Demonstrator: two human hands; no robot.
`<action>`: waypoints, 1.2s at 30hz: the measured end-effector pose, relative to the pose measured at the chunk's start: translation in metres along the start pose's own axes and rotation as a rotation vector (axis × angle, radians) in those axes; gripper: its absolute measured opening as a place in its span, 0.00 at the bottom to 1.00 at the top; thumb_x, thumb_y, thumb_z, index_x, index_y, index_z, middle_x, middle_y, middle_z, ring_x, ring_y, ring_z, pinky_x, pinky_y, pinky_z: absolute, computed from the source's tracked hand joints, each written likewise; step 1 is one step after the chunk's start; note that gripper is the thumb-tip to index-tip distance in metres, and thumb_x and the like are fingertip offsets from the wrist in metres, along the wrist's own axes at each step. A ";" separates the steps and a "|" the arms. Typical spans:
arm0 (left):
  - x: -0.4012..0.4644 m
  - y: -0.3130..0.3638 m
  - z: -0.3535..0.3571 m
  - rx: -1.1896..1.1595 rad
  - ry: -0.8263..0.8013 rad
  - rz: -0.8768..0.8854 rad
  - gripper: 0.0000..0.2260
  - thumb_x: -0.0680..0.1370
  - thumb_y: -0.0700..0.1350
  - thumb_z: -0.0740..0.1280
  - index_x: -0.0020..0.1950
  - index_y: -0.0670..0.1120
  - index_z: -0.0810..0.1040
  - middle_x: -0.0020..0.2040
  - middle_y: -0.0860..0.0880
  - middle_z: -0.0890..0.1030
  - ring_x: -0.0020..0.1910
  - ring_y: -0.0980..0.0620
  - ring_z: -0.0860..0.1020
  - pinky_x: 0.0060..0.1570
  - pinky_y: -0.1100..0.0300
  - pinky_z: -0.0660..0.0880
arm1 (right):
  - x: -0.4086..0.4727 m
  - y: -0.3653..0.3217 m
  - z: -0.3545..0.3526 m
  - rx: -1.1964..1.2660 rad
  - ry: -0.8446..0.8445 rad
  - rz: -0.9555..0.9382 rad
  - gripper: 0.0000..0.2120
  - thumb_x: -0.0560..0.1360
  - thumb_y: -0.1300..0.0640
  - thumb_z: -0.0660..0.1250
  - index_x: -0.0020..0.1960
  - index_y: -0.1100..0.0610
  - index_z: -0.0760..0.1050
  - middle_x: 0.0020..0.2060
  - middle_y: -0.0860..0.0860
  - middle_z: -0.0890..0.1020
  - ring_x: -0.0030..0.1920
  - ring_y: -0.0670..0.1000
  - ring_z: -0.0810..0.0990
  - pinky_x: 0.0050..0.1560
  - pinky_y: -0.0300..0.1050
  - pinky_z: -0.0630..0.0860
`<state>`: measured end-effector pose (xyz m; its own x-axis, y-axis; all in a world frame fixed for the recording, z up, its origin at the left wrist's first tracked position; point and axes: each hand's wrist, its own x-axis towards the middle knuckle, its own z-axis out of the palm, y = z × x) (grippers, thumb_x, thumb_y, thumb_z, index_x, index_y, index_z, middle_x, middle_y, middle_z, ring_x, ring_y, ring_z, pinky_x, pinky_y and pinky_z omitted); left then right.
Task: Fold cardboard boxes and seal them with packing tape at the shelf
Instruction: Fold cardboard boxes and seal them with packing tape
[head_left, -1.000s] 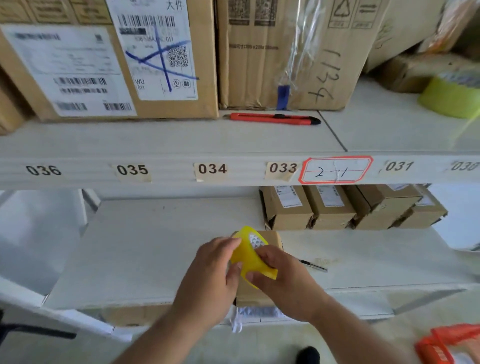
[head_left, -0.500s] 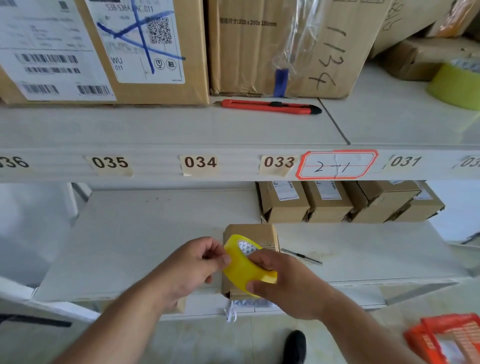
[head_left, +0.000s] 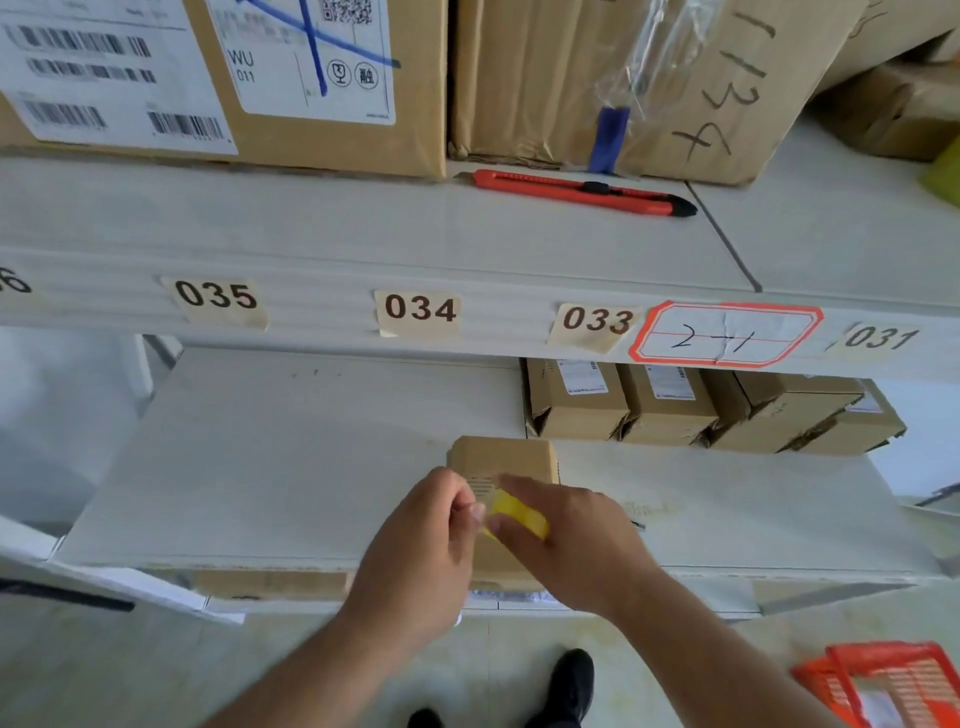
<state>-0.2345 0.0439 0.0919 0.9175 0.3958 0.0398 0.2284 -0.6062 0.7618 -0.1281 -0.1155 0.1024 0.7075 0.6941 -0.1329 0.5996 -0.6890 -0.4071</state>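
Over the box (head_left: 501, 457) — tape roll (head_left: 517, 514) in right hand (head_left: 576, 540)

Red box cutter (head_left: 576, 191) lies on upper shelf (head_left: 363, 228).

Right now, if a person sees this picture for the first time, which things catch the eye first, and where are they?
First the two hands at the lower shelf's front edge: the right hand grips a yellow tape roll over a small cardboard box, and the left hand pinches at its edge. Next, the red utility knife lying on the upper shelf, and the red-bordered label on that shelf's front rail.
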 end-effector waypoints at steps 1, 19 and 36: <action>0.001 -0.004 0.004 -0.090 0.014 -0.066 0.10 0.83 0.47 0.66 0.44 0.55 0.69 0.36 0.52 0.78 0.35 0.53 0.76 0.31 0.60 0.69 | 0.002 0.001 -0.002 -0.001 -0.020 0.001 0.26 0.80 0.30 0.57 0.76 0.35 0.68 0.66 0.41 0.82 0.64 0.48 0.81 0.58 0.43 0.75; 0.039 -0.057 0.039 -0.547 0.141 -0.690 0.09 0.81 0.42 0.69 0.42 0.42 0.83 0.28 0.52 0.79 0.25 0.53 0.70 0.32 0.59 0.70 | 0.045 0.080 -0.021 0.028 -0.362 0.199 0.28 0.68 0.22 0.64 0.47 0.46 0.80 0.43 0.44 0.81 0.45 0.46 0.81 0.43 0.45 0.78; 0.090 -0.097 0.091 -0.497 0.073 -0.827 0.10 0.82 0.42 0.66 0.42 0.42 0.79 0.37 0.42 0.77 0.37 0.48 0.73 0.35 0.60 0.71 | 0.099 0.185 0.019 -0.399 -0.334 0.323 0.40 0.67 0.16 0.51 0.54 0.46 0.80 0.49 0.44 0.81 0.51 0.50 0.79 0.45 0.48 0.72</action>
<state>-0.1445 0.0754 -0.0373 0.5019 0.6184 -0.6048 0.6136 0.2382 0.7528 0.0454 -0.1700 -0.0035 0.7600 0.4207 -0.4954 0.5142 -0.8554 0.0624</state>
